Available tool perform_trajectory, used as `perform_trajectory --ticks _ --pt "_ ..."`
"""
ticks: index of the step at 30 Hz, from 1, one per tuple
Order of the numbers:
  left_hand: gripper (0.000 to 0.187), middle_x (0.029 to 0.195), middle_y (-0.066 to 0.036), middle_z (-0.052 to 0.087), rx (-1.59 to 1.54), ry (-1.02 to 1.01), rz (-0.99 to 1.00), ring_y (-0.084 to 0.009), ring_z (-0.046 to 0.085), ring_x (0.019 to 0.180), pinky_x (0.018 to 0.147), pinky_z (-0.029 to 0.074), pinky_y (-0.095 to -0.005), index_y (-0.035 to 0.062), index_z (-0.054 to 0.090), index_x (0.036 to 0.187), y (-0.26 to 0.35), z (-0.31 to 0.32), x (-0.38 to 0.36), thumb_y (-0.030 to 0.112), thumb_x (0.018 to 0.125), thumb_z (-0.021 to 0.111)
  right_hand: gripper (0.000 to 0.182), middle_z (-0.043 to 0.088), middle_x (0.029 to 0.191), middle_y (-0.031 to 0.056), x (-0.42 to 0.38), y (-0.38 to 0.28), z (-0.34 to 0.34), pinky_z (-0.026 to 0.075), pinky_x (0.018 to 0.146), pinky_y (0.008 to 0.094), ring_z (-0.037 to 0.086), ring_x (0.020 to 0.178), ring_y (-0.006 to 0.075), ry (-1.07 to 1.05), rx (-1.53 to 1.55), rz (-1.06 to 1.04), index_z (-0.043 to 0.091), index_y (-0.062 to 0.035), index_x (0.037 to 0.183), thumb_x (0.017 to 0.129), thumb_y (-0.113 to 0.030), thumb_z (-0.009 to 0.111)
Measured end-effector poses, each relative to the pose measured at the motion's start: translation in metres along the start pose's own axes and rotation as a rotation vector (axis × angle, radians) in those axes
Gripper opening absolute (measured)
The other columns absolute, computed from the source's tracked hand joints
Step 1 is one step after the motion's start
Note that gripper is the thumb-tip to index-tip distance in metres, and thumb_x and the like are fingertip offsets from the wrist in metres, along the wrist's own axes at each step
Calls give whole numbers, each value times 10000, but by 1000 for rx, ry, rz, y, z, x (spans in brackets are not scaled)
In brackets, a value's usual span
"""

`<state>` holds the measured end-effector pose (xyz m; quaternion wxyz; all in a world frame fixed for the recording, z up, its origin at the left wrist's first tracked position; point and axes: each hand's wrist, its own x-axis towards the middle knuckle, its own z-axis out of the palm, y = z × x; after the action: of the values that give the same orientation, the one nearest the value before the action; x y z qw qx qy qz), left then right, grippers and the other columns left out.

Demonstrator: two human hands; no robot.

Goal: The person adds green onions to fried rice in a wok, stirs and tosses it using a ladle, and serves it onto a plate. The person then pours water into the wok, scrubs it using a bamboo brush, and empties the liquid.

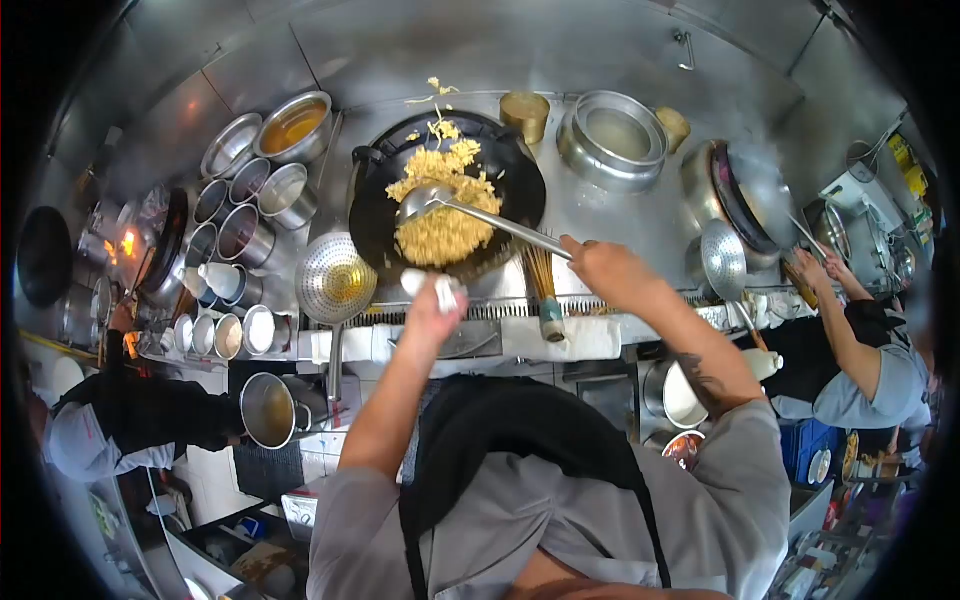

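A black wok (pixel 372 222) is on the stove in front of me, tilted so its inside faces me. Yellow fried rice (pixel 445 238) is piled in it, and some grains fly up past its far rim. My left hand (pixel 436 308) is closed on a folded white cloth (pixel 414 282) at the wok's near rim; the rim under the cloth is hidden. My right hand (pixel 608 272) grips the long handle of a metal ladle (pixel 424 203), whose bowl rests in the rice. Left of the wok is a perforated strainer (pixel 335 275) with yellow liquid or oil showing through it.
A bamboo brush (pixel 545 290) lies right of the wok near a white towel (pixel 575 340). Metal pots (pixel 245 235) crowd the left side. A large lidless pot (pixel 612 140) stands behind right. Co-workers (pixel 860 365) work on both sides, flames (pixel 128 241) at far left.
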<state>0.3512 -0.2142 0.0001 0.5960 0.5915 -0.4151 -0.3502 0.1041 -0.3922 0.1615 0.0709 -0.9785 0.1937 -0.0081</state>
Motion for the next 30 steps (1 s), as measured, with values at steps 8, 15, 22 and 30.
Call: perform_trajectory --ticks 8,15,22,30 --pt "120 746 -52 581 -1185 319 -784 -203 546 657 546 455 -315 98 542 859 32 -12 30 207 901 516 306 614 736 182 -7 13 -3 476 653 490 611 703 389 -158 124 5 530 -58 1150 863 -165 529" --pt "102 725 -62 583 -1060 288 -817 -207 578 632 476 484 -323 113 525 885 -29 8 -46 211 891 499 420 611 813 181 17 -32 35 516 624 426 629 678 348 36 -135 156 467 9 1249 843 -70 539" --pt "42 730 -29 594 -1071 180 -699 -174 552 608 482 437 -290 124 560 873 -80 -54 88 152 842 562 279 648 825 192 21 4 14 521 673 456 647 761 365 -63 -194 266 536 15 1118 854 -61 484" --pt "60 761 -51 603 -1081 192 -849 -199 563 673 530 460 -333 129 563 882 -68 -60 100 154 830 578 271 629 787 243 165 -12 154 500 591 481 629 708 400 22 624 547 535 -31 1120 893 -177 521"
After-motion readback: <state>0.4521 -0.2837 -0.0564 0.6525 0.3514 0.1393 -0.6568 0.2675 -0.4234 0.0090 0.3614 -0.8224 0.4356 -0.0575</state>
